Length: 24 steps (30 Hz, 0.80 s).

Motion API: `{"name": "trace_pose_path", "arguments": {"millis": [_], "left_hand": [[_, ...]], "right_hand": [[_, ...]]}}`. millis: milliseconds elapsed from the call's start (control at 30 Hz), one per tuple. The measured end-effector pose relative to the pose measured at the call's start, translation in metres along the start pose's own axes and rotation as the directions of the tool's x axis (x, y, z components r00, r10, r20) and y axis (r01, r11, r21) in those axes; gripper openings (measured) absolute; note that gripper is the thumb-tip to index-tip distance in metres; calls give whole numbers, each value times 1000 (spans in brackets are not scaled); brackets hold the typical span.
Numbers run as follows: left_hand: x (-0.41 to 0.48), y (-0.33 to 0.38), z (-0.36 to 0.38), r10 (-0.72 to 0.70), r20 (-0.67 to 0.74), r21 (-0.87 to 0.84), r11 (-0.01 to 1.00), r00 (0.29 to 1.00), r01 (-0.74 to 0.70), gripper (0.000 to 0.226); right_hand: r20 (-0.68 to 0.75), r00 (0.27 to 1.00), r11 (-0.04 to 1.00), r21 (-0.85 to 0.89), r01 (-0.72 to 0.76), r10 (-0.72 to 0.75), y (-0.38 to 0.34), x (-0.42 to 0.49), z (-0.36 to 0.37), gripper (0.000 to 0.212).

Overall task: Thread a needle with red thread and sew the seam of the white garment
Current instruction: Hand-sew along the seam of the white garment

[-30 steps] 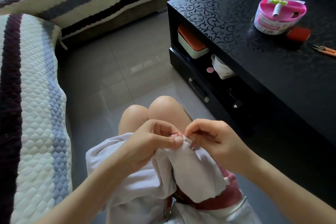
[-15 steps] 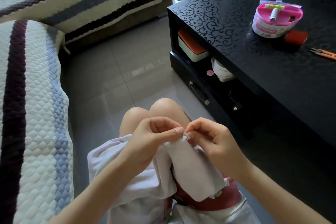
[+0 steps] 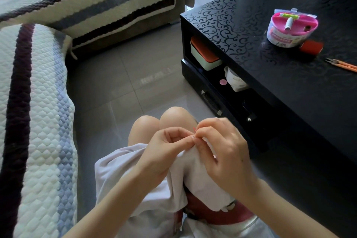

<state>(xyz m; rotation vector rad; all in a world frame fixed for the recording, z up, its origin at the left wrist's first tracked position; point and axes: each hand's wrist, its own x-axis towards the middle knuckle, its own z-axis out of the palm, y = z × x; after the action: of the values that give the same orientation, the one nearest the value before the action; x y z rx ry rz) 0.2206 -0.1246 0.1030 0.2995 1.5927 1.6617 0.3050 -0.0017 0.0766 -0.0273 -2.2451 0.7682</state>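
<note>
The white garment [image 3: 123,172] lies bunched over my lap. My left hand [image 3: 164,152] pinches its folded seam edge between thumb and forefinger, just above my knees. My right hand [image 3: 222,152] meets it from the right, fingers curled, pinching a thin needle [image 3: 194,137] at the seam. A short bit of red thread [image 3: 195,129] shows at my right fingertips. Most of the needle is hidden by my fingers.
A black coffee table [image 3: 280,83] stands to the right, carrying a pink sewing kit box [image 3: 291,29], a red thread spool [image 3: 311,48] and orange snips [image 3: 342,63]. A quilted striped sofa [image 3: 34,121] fills the left. Grey tiled floor [image 3: 125,75] lies ahead.
My right hand has risen a little and turned over the seam, and red thread now shows at its fingertips. The left hand keeps its pinch on the fabric.
</note>
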Motion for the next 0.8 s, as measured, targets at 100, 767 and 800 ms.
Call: {"name": "trace_pose_path", "arguments": {"millis": [100,767,800], "left_hand": [[-1,-5,5,86,-95,74,994,992,-79,9],[-3,-25,7,29,-303,93,996,953,-1,10],[-2,-23,4,-2,-281,59,998,960,20,10]], "right_hand": [[-24,993,992,-51,116,-117,-4,7,2,8],[44,937,819,473,-324,346,-7,26,0,12],[80,929,817,453,-357,362,-6,24,-1,12]]}}
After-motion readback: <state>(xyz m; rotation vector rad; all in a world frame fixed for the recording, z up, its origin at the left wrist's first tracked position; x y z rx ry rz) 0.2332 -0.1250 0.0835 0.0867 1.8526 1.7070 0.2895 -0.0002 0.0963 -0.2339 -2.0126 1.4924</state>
